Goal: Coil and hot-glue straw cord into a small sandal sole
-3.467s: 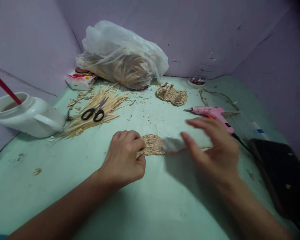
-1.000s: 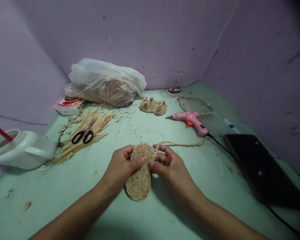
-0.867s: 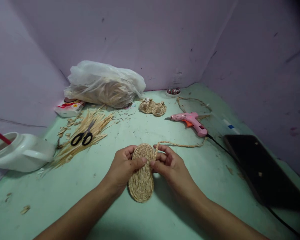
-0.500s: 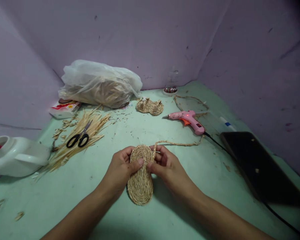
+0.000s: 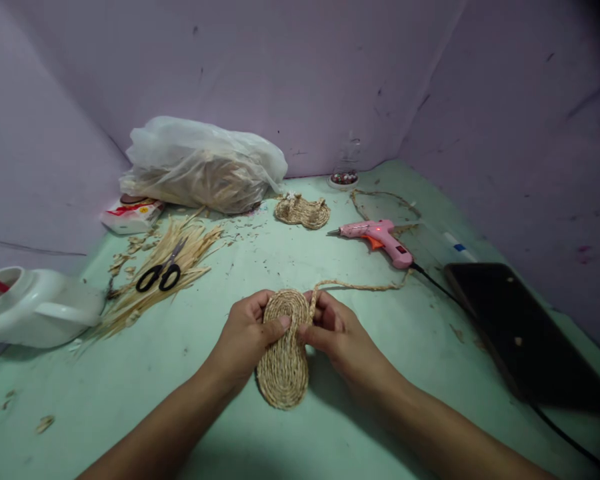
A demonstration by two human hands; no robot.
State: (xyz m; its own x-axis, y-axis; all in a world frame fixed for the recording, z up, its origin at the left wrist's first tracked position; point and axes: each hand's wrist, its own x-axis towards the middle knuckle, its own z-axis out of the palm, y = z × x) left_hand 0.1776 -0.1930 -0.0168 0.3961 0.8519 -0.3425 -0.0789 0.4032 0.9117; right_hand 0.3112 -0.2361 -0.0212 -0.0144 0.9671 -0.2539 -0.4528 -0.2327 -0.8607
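Observation:
A woven straw sole (image 5: 283, 373), coiled from braided cord, is held upright between my two hands above the green tabletop. My left hand (image 5: 250, 333) grips its left edge, thumb lying across the narrow middle. On the other side my right hand (image 5: 337, 333) pinches the right edge, where the loose braided cord (image 5: 360, 287) leaves the sole. That cord runs over my right fingers and off to the right, toward the glue gun's cable. Beyond lies a pink glue gun (image 5: 377, 237) on its side, its red light lit. A finished-looking small straw slipper (image 5: 303, 212) rests farther back.
Black-handled scissors (image 5: 163, 273) lie on loose straw strips (image 5: 195, 243) at left. A white jug (image 5: 45, 307) lies beyond the left forearm. At the back are a plastic bag (image 5: 205, 167) and a small dish of beads (image 5: 344, 179). A dark tablet-like slab (image 5: 520, 333) occupies the right.
The whole scene has shifted very slightly right in view. Both hands keep the same hold on the sole and cord.

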